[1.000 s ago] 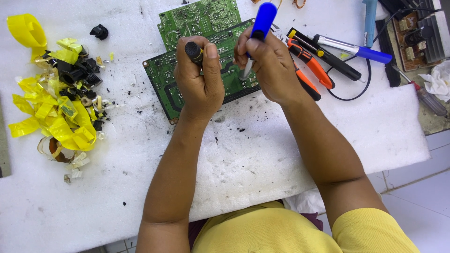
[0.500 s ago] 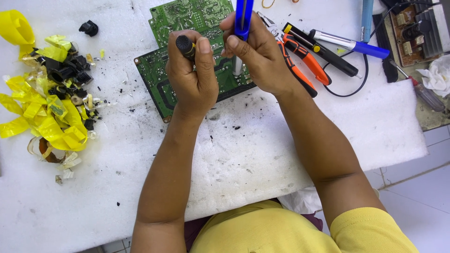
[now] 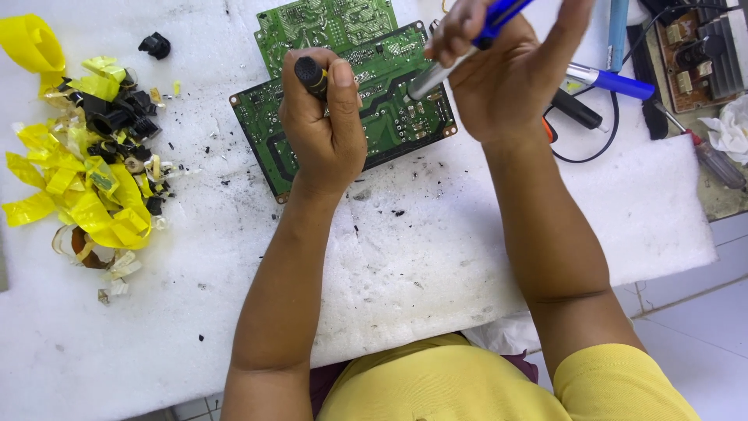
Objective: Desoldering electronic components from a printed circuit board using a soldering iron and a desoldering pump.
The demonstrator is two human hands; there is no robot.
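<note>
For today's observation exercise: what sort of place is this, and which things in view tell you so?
Probably an electronics repair or salvage bench. Green circuit boards lie on a white foam pad, the right hand holds a blue-handled soldering-type tool, and stripped yellow tape and black parts are heaped alongside.

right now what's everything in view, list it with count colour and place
circuit boards: two, green, overlapping at top centre of the pad
foam pad: one, white, covering the work surface, speckled with black bits
yellow tape scraps: a pile, yellow, left side, mixed with small black parts
black part: one, top left, apart from the pile
brown board: one, top right corner
blue-handled tool: one, lying right of the boards
screwdriver: one, right edge
black cable: one, right of the boards
left hand: holds a black-handled tool over the boards
right hand: holds a blue and silver tool
</note>
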